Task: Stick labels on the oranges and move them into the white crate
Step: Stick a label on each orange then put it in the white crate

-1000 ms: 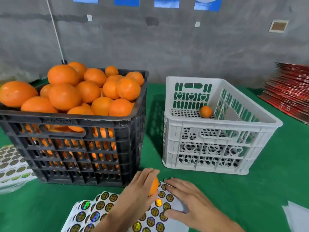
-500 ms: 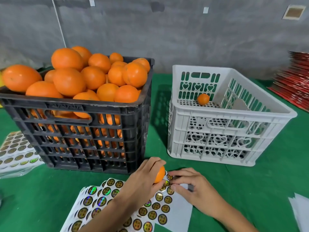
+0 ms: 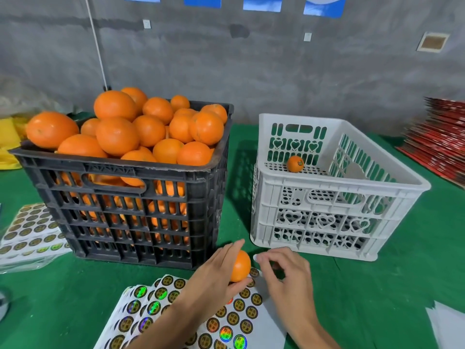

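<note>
My left hand (image 3: 214,275) grips a small orange (image 3: 242,265) just above the label sheets (image 3: 234,318) on the green table. My right hand (image 3: 286,275) hovers beside the orange with fingers curled, thumb and fingertips pinched together on what looks like a round label; the label itself is mostly hidden. The black crate (image 3: 125,177) at the left is heaped with oranges (image 3: 117,134). The white crate (image 3: 327,190) at the right holds one labelled orange (image 3: 295,164) on its far floor.
More label sheets (image 3: 30,230) lie left of the black crate. A red stack of flat cartons (image 3: 437,139) sits at the far right. White paper (image 3: 448,326) lies at the bottom right corner. A grey wall stands behind.
My right hand has lifted off the label sheet with its fingers pinched and now sits level with the orange. My left hand still holds the orange in the same spot.
</note>
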